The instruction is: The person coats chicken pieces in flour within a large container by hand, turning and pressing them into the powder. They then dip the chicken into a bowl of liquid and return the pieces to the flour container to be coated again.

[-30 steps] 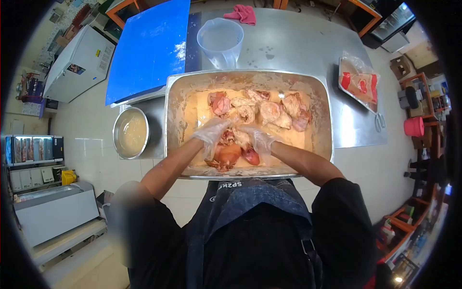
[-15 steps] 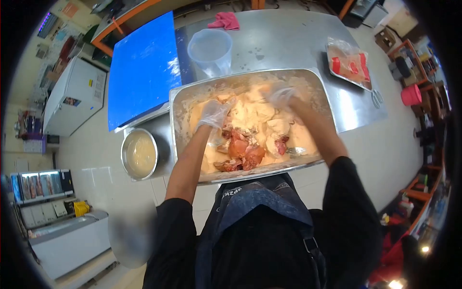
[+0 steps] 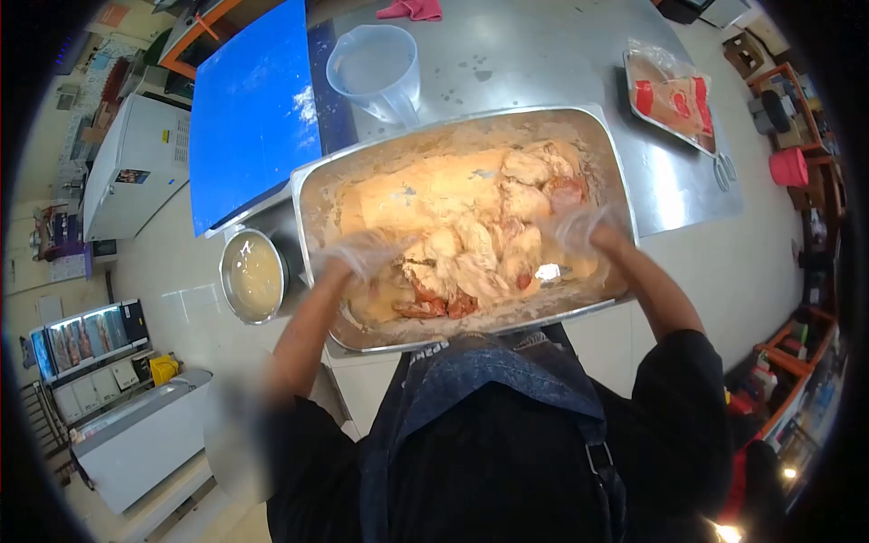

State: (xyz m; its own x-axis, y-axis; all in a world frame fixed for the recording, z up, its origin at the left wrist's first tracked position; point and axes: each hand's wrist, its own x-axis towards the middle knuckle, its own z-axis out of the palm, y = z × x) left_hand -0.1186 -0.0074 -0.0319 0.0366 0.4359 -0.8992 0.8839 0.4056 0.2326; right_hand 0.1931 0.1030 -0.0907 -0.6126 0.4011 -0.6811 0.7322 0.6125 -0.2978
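A large steel tray (image 3: 462, 120) holds pale orange flour (image 3: 421, 195) and several pieces of raw chicken (image 3: 480, 258). Most of the chicken is dusted with the flour; red, barely coated pieces (image 3: 434, 303) lie near the front edge. My left hand (image 3: 367, 253), in a clear plastic glove, is at the left of the pile inside the tray. On the pile's right side is my right hand (image 3: 579, 231), gloved the same way, close to the coated chicken. Motion smears the fingers of both hands, so their grip does not show.
Left of the tray stands a steel bowl of pale liquid (image 3: 253, 276). Behind are a blue board (image 3: 253, 118), a clear plastic jug (image 3: 376, 72) and a pink cloth (image 3: 410, 9). At the right lie a small tray with a red-marked bag (image 3: 674, 100) and scissors (image 3: 724, 170).
Both hands have moved apart and nearer to me, toward the tray's sides. More flour covers the red chicken in the middle, and bare tray bottom shows at the back. The view has shifted slightly.
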